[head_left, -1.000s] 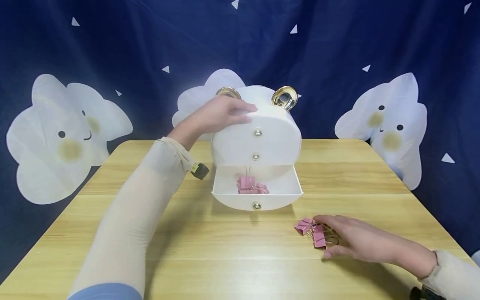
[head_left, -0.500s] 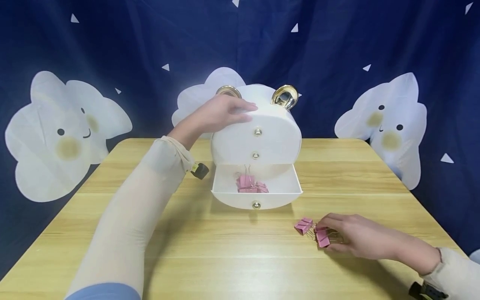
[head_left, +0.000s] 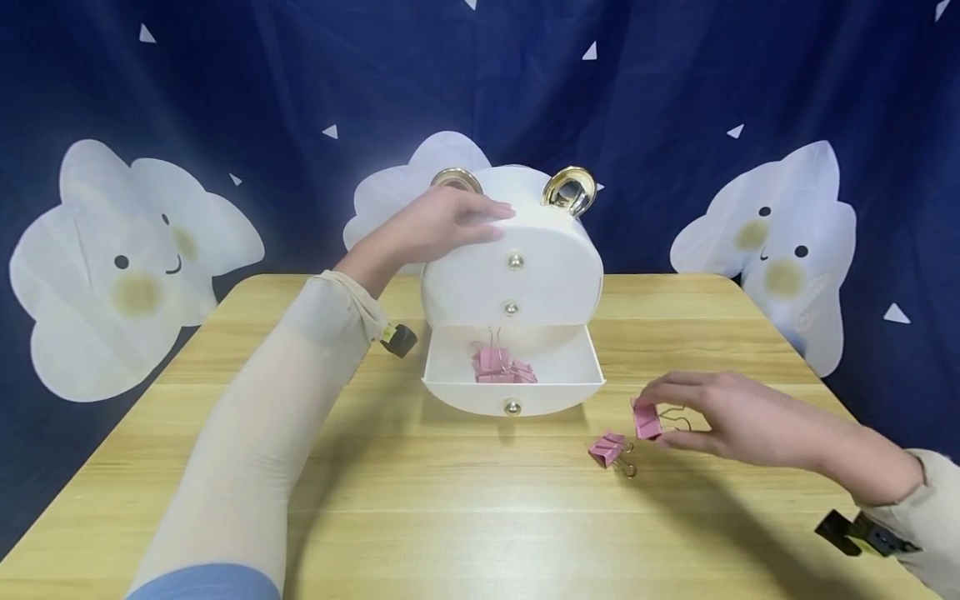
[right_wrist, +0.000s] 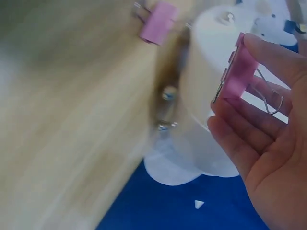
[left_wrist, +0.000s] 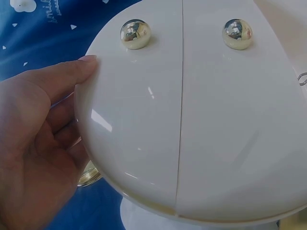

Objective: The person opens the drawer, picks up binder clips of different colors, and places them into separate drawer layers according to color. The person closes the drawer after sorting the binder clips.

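My right hand (head_left: 750,421) pinches a pink binder clip (head_left: 647,422) between thumb and fingers, raised above the table. In the right wrist view the same clip (right_wrist: 240,72) shows its wire handles spread. A second pink binder clip (head_left: 607,450) lies on the table below and left of that hand. My left hand (head_left: 442,223) rests on top of a white rounded drawer box (head_left: 480,283), thumb at its front edge. The box's bottom drawer (head_left: 450,354) is pulled out, with several pink binder clips (head_left: 495,362) inside.
The box has gold ear-shaped pieces (head_left: 570,193) on top and round knobs (head_left: 512,407) on its drawers. It stands on a wooden table (head_left: 450,525). Behind hangs a dark blue curtain (head_left: 637,108) with cloud figures.
My right hand has taken hold of one binder clip, lifted it and moved it away from the other clip, toward the back. The left hand stays on the box.
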The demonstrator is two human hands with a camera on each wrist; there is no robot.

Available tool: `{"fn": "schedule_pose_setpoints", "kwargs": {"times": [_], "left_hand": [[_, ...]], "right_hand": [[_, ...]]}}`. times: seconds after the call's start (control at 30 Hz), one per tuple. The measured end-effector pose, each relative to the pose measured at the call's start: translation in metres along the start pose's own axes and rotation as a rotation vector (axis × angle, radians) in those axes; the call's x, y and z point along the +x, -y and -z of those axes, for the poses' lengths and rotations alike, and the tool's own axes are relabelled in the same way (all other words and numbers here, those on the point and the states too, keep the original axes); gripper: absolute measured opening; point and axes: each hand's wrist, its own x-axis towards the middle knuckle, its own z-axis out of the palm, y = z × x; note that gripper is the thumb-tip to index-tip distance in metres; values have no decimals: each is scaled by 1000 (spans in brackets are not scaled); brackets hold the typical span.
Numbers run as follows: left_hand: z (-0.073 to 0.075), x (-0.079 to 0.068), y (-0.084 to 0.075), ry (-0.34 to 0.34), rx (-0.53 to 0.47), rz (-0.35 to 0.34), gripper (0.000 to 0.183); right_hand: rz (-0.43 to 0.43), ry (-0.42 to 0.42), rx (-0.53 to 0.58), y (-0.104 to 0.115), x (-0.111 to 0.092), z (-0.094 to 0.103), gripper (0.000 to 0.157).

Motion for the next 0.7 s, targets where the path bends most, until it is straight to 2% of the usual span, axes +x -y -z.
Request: {"fn": "schedule_pose_setpoints", "kwargs": {"times": [0.27,0.5,0.7], "left_hand": [[-1,2,3,-6,-6,-12,38],[-1,1,3,-9,-15,-7,38],[-1,0,2,-6,-31,5,38]], "right_hand": [[28,-73,-15,-7,30,19,34],[1,-34,19,-14,59,24,31],[21,21,54,-20,83,23,20]]}}
